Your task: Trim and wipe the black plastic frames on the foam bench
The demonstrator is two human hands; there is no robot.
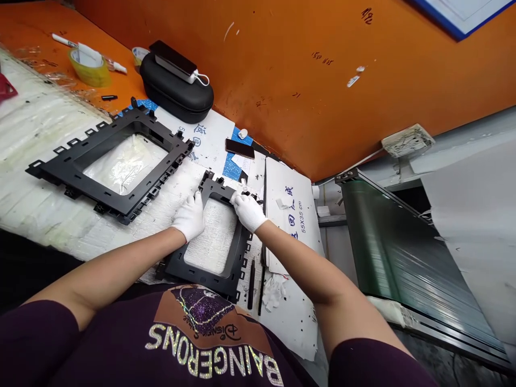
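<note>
A black plastic frame (pixel 193 273) lies on the white padded table directly in front of me. My left hand (pixel 190 217), in a white glove, grips its left side near the far corner, fingers closed. Gloved in white too, my right hand (pixel 248 211) has its fingers closed on the far right corner of the same frame. A second, larger-looking black frame (pixel 108 189) rests to the left, with a clear plastic-wrapped white piece (pixel 128 161) visible in its opening. No hand touches that one.
Behind the frames sit a black case (pixel 177 91) with a power bank (pixel 173 62) on top, yellow tape (pixel 89 67) and a dark phone (pixel 240 149). A black pen (pixel 251 285) lies right of the near frame. A green conveyor belt (pixel 387 242) is at the right.
</note>
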